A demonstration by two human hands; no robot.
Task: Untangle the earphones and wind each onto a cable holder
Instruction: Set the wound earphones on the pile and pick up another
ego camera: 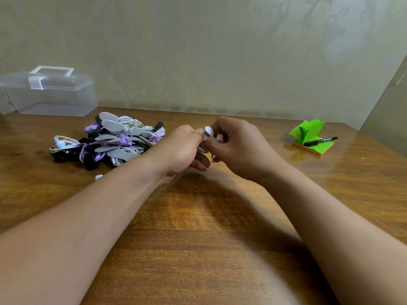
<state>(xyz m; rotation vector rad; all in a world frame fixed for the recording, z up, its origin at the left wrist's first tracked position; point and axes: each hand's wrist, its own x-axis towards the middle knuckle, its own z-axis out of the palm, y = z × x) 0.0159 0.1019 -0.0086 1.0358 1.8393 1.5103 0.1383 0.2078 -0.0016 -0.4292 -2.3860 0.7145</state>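
Note:
Both hands meet above the middle of the wooden table [198, 216]. My left hand [182, 148] and my right hand [240, 146] together pinch a small white cable holder [208, 130] wound with white earphone cable; most of it is hidden by the fingers. A white earbud [219, 137] shows between my right fingers. To the left lies a pile of wound earphones [110, 142] on grey, black and purple holders, with white and purple cables. A small white piece [98, 177] peeks out beside my left forearm.
A clear plastic box [48, 93] with a handle stands at the back left against the wall. At the right lies a green sticky-note pad [310, 135] with a black marker [320, 141] on it.

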